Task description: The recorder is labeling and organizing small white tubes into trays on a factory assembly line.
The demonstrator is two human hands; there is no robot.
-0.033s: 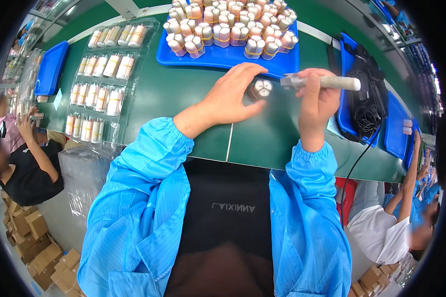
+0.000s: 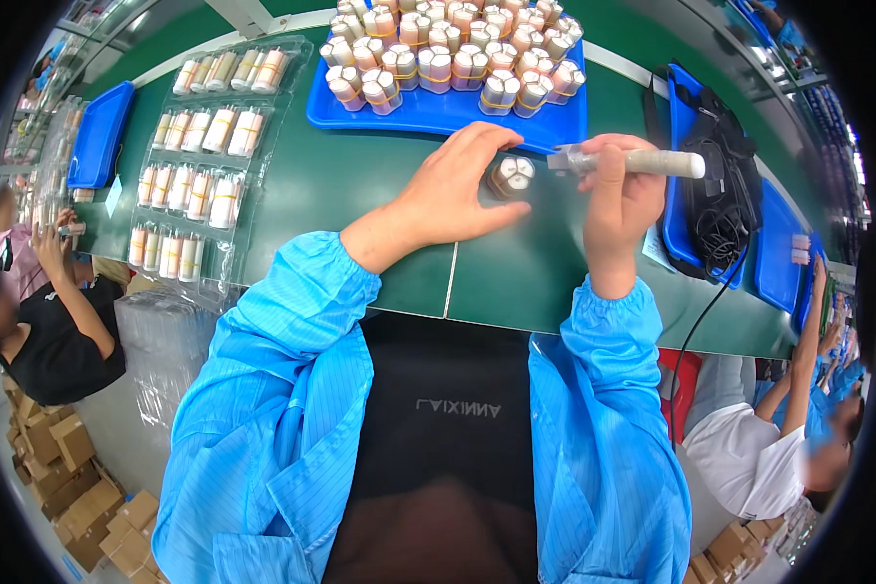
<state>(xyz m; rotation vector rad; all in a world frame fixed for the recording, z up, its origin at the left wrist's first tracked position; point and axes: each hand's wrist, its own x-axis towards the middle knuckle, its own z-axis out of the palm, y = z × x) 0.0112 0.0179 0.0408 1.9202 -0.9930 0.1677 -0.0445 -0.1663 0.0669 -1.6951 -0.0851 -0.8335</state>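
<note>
A small bundle of pale cylinders (image 2: 513, 176) stands upright on the green table, its white round ends facing up. Around its left side curves my left hand (image 2: 450, 190), open, thumb and fingers apart; whether it touches the bundle I cannot tell. My right hand (image 2: 625, 200) is closed around a pale rod-shaped tool (image 2: 667, 163) with a clear, flat-looking tip. The tool lies roughly level, and its tip points left toward the bundle without touching it. Just beyond, a blue tray (image 2: 438, 119) carries many similar banded bundles (image 2: 436, 70).
At left, a clear plastic tray (image 2: 191, 156) holds rows of banded cylinders. A blue tray with a black bag and cables (image 2: 720, 185) sits at right, a cord hanging over the table edge. Other people work on both sides. Cardboard boxes (image 2: 73, 443) lie at lower left.
My left thumb has shifted slightly away from the bundle, widening the hand a little. The tool in my right hand has moved very slightly left.
</note>
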